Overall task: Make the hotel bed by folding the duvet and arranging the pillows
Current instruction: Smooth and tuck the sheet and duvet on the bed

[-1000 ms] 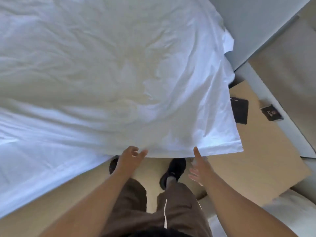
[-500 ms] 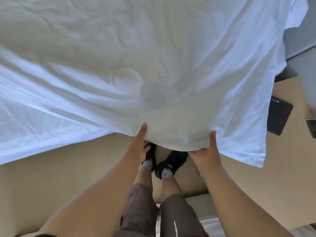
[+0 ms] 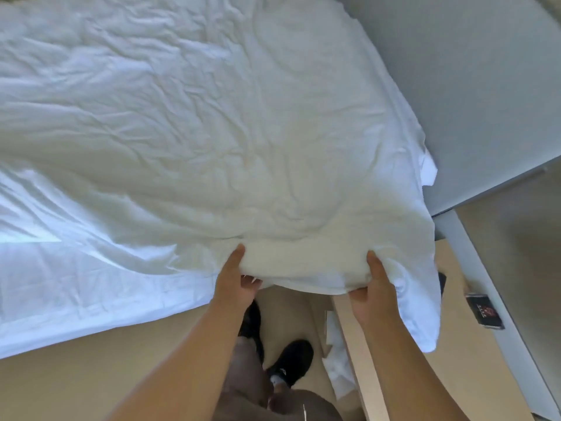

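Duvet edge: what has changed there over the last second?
A second ago both hands were open, just reaching the near edge of the duvet. Now the left hand and right hand grip that edge, thumbs on top, with the fabric bunched between them. The rest of the duvet stays spread out.

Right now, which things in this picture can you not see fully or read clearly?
Head view:
- Left hand and right hand: fingers mostly hidden under the duvet edge they grip.
- Duvet: runs past the top and left edges; no pillows show.
- Dark card: print blurred, unreadable.
- One black shoe: partly behind the left forearm.
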Motion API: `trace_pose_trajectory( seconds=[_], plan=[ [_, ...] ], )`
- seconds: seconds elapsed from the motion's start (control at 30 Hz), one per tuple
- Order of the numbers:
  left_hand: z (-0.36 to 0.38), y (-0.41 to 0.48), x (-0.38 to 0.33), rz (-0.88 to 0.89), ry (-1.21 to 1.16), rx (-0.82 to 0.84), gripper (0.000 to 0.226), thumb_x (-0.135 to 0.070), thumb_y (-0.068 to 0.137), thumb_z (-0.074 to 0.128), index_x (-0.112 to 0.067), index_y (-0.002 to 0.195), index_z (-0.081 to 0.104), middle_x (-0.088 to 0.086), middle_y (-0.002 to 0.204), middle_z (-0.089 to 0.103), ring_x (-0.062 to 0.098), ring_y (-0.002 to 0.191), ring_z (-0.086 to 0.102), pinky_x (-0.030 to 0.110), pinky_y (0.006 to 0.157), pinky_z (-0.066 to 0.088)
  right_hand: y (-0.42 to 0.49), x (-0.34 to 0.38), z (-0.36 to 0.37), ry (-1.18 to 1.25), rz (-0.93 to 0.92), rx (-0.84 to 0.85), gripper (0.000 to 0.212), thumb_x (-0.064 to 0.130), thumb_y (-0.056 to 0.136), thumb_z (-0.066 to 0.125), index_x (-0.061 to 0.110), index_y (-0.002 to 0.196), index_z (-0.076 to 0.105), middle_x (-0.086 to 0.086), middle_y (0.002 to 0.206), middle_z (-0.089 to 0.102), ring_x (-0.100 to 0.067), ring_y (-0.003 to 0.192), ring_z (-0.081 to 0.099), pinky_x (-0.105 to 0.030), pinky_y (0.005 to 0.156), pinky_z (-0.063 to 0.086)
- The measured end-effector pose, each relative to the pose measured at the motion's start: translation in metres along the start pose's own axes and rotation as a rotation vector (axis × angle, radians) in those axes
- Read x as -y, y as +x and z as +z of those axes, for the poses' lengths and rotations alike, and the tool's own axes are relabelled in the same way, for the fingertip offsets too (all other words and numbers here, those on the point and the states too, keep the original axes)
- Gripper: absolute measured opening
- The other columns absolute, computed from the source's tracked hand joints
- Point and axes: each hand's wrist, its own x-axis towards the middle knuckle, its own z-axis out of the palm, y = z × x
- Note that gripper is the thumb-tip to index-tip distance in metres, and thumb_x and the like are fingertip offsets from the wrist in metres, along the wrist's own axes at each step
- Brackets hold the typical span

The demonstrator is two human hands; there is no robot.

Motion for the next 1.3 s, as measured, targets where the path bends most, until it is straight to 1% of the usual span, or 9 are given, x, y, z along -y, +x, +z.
trace_pose_trajectory(
  seconds=[0.23, 0.33, 0.47, 0.63, 0.73, 0.87, 1.1, 1.2, 1.3],
  plan=[
    [0.092, -0.042, -0.111, 0.271, 0.192, 0.271, 0.048, -0.017, 0.086, 0.076, -0.019, 0.132, 0.061, 0.001, 0.123, 0.071, 0.023, 0.115, 0.065, 0.049, 0.099, 0.052, -0.032, 0.102, 0.088, -0.096, -0.41, 0.013, 0.075, 0.038, 0.082, 0.079, 0.032, 0.147, 0.042, 0.004, 0.135, 0.061, -0.017, 0.118, 0.062, -0.04, 0.091, 0.057],
    [0.123, -0.049, -0.154, 0.318, 0.199, 0.297, 0.047, -0.02, 0.086, 0.077, -0.016, 0.131, 0.062, 0.003, 0.123, 0.07, 0.026, 0.117, 0.065, 0.045, 0.091, 0.055, -0.039, 0.141, 0.134, -0.211, -0.564, 0.059, 0.061, 0.033, 0.088, 0.074, 0.026, 0.142, 0.046, 0.001, 0.133, 0.06, -0.016, 0.115, 0.061, -0.037, 0.085, 0.056],
    [0.155, -0.054, -0.203, 0.381, 0.159, 0.296, 0.051, -0.022, 0.087, 0.077, -0.01, 0.133, 0.059, 0.01, 0.127, 0.067, 0.029, 0.114, 0.065, 0.042, 0.08, 0.057, -0.044, 0.182, 0.198, -0.337, -0.684, 0.083, 0.048, 0.039, 0.081, 0.078, 0.023, 0.121, 0.056, 0.004, 0.113, 0.066, -0.018, 0.107, 0.063, -0.048, 0.1, 0.052],
    [0.206, -0.06, -0.258, 0.516, 0.259, 0.354, 0.037, -0.025, 0.09, 0.073, -0.012, 0.123, 0.064, 0.011, 0.126, 0.067, 0.027, 0.105, 0.066, 0.044, 0.09, 0.055, -0.03, 0.228, 0.264, -0.403, -0.712, 0.044, 0.051, 0.043, 0.085, 0.075, 0.006, 0.116, 0.057, 0.004, 0.09, 0.061, -0.023, 0.096, 0.059, -0.034, 0.086, 0.045],
    [0.239, -0.052, -0.294, 0.602, 0.308, 0.345, 0.025, -0.029, 0.09, 0.074, -0.018, 0.111, 0.068, 0.009, 0.125, 0.069, 0.027, 0.109, 0.066, 0.046, 0.099, 0.052, -0.004, 0.256, 0.312, -0.481, -0.732, 0.06, 0.066, 0.048, 0.083, 0.075, 0.001, 0.124, 0.054, -0.005, 0.101, 0.064, -0.029, 0.103, 0.061, -0.035, 0.086, 0.046],
    [0.283, -0.018, -0.338, 0.654, 0.337, 0.249, 0.027, -0.038, 0.087, 0.075, -0.017, 0.102, 0.067, 0.006, 0.108, 0.072, 0.026, 0.103, 0.069, 0.046, 0.097, 0.052, 0.041, 0.286, 0.39, -0.547, -0.773, 0.176, 0.069, 0.046, 0.084, 0.075, 0.006, 0.135, 0.05, -0.003, 0.114, 0.06, -0.028, 0.114, 0.058, -0.037, 0.093, 0.046],
    [0.352, 0.103, -0.37, 0.629, 0.395, 0.099, 0.049, -0.049, 0.083, 0.076, -0.01, 0.112, 0.067, 0.004, 0.099, 0.071, 0.016, 0.093, 0.071, 0.038, 0.082, 0.05, 0.187, 0.3, 0.493, -0.699, -0.693, 0.182, 0.072, 0.049, 0.083, 0.072, 0.006, 0.137, 0.051, -0.006, 0.125, 0.062, -0.031, 0.118, 0.059, -0.046, 0.104, 0.047],
    [0.372, 0.159, -0.381, 0.555, 0.479, 0.039, 0.052, -0.055, 0.086, 0.069, -0.008, 0.108, 0.069, 0.004, 0.095, 0.073, 0.016, 0.096, 0.069, 0.043, 0.088, 0.046, 0.251, 0.298, 0.52, -0.87, -0.696, 0.216, 0.055, 0.052, 0.091, 0.061, 0.004, 0.118, 0.064, -0.009, 0.113, 0.067, -0.034, 0.111, 0.061, -0.048, 0.1, 0.048],
    [0.384, 0.201, -0.376, 0.519, 0.581, -0.018, 0.04, -0.052, 0.095, 0.057, -0.014, 0.101, 0.071, 0.001, 0.094, 0.07, 0.02, 0.093, 0.062, 0.042, 0.086, 0.039, 0.301, 0.288, 0.527, -1.132, -0.692, 0.233, 0.064, 0.075, 0.08, 0.046, 0.013, 0.069, 0.056, -0.006, 0.071, 0.057, -0.031, 0.077, 0.058, -0.038, 0.073, 0.047]
  ],
)
